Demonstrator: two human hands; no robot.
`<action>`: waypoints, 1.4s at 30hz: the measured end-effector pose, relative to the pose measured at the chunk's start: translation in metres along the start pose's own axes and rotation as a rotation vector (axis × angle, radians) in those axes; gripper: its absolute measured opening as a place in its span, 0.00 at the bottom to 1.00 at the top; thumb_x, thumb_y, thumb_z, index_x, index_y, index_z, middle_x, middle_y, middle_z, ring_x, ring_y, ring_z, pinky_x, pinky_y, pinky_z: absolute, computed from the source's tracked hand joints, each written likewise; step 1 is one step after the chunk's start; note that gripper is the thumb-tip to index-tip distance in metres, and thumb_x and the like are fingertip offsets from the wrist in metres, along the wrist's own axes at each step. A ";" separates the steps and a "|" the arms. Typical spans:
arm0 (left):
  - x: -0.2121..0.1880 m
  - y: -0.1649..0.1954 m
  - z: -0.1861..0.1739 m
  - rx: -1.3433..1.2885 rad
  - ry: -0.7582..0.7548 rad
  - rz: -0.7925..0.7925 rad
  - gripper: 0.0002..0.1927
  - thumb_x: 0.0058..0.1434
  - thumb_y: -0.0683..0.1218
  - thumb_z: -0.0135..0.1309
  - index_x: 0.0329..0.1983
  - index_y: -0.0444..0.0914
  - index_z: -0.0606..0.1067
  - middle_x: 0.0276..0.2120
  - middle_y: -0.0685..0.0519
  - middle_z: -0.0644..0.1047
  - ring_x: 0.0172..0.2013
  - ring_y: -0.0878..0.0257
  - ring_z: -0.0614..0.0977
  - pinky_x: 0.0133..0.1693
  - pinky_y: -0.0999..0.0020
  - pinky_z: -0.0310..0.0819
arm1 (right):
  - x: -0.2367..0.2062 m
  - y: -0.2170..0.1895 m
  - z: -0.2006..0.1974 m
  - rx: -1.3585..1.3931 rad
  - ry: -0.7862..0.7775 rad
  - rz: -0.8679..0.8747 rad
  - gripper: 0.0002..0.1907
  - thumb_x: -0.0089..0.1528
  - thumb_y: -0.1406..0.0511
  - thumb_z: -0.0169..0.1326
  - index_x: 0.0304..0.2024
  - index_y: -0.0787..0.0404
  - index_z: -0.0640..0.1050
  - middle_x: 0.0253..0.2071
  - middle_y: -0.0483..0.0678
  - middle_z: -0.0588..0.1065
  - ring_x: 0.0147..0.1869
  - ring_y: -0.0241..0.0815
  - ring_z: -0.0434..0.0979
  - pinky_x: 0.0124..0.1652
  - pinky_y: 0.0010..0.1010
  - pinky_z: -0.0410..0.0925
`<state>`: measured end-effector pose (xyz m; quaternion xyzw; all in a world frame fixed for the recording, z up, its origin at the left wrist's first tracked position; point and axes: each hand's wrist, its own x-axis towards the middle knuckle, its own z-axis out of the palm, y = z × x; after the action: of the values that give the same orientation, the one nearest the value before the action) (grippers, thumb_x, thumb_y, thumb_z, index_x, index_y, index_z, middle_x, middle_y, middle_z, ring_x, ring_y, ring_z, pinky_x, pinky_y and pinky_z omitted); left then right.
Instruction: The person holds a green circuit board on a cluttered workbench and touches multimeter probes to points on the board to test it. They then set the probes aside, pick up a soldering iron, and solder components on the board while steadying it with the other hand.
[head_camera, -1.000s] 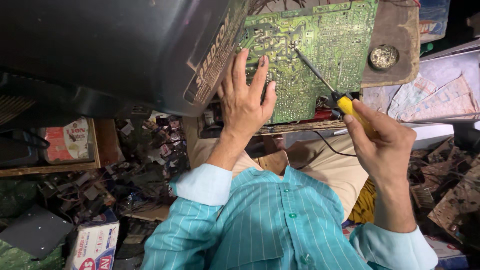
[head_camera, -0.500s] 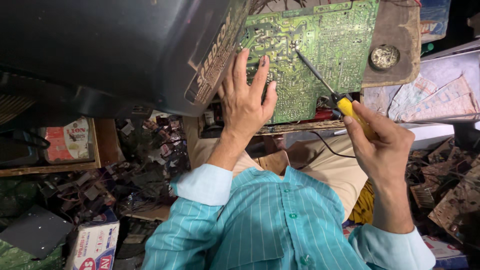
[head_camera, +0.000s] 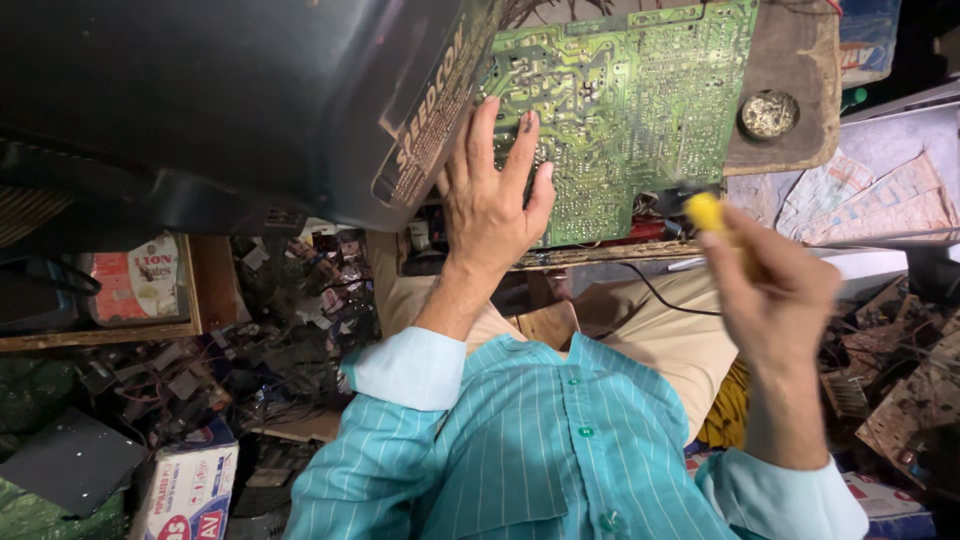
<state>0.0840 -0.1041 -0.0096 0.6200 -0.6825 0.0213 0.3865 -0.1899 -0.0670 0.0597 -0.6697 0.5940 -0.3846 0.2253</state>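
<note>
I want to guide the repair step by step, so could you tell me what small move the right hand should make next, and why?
Probably bring the yellow-handled screwdriver back so its tip meets the green circuit board. The right hand is blurred at the board's lower right edge, and the left hand lies flat on the board, bracing it.
</note>
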 end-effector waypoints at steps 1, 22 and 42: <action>0.000 0.000 0.000 -0.005 -0.001 0.001 0.28 0.67 0.51 0.60 0.69 0.44 0.70 0.70 0.41 0.62 0.69 0.42 0.65 0.67 0.43 0.57 | 0.002 -0.001 -0.003 0.042 0.029 0.004 0.15 0.72 0.72 0.63 0.61 0.66 0.80 0.41 0.47 0.81 0.38 0.25 0.78 0.38 0.17 0.69; 0.001 0.001 -0.001 -0.010 0.013 -0.012 0.27 0.66 0.51 0.60 0.68 0.44 0.71 0.70 0.41 0.62 0.68 0.43 0.67 0.66 0.44 0.61 | 0.005 -0.033 0.003 -0.107 -0.051 -0.023 0.16 0.70 0.69 0.65 0.60 0.65 0.81 0.44 0.52 0.82 0.44 0.30 0.80 0.44 0.22 0.71; 0.000 0.000 0.000 -0.018 0.004 -0.009 0.27 0.66 0.51 0.60 0.68 0.44 0.71 0.70 0.41 0.62 0.67 0.43 0.68 0.67 0.46 0.61 | 0.009 -0.057 0.002 -0.234 -0.076 -0.114 0.13 0.70 0.70 0.64 0.58 0.63 0.81 0.40 0.52 0.81 0.41 0.34 0.82 0.40 0.24 0.74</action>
<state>0.0837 -0.1042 -0.0093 0.6195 -0.6790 0.0146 0.3938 -0.1531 -0.0651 0.1040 -0.7381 0.5867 -0.2994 0.1458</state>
